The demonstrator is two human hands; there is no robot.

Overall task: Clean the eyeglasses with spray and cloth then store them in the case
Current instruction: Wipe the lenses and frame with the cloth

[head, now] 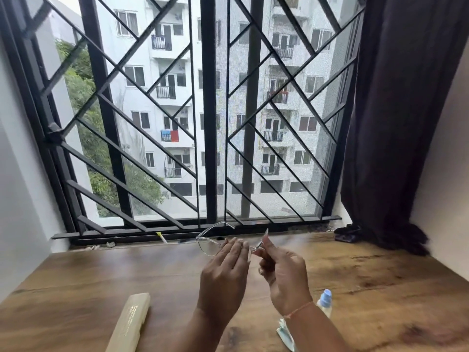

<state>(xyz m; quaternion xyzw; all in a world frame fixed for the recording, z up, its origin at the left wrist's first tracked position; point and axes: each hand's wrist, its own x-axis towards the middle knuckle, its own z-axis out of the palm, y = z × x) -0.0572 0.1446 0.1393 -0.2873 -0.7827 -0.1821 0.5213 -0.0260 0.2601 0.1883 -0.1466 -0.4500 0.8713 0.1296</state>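
Observation:
Clear-framed eyeglasses [210, 243] are held up above the wooden table [101, 280] in front of the window. My left hand [224, 275] covers the middle of the frame, its fingers fairly straight against the right lens. My right hand [281, 273] pinches the right hinge and temple arm with fingertips. A closed beige glasses case [129, 323] lies on the table at lower left. The spray bottle [324, 302] with a light blue cap stands to the right of my right wrist. A pale blue cloth [285, 334] lies beside it, partly hidden by my right forearm.
A barred window [210, 123] with a black sill runs along the table's far edge. A dark curtain [396, 123] hangs at the right, with a dark bundle [347, 233] on the table at its foot. White walls close in on both sides.

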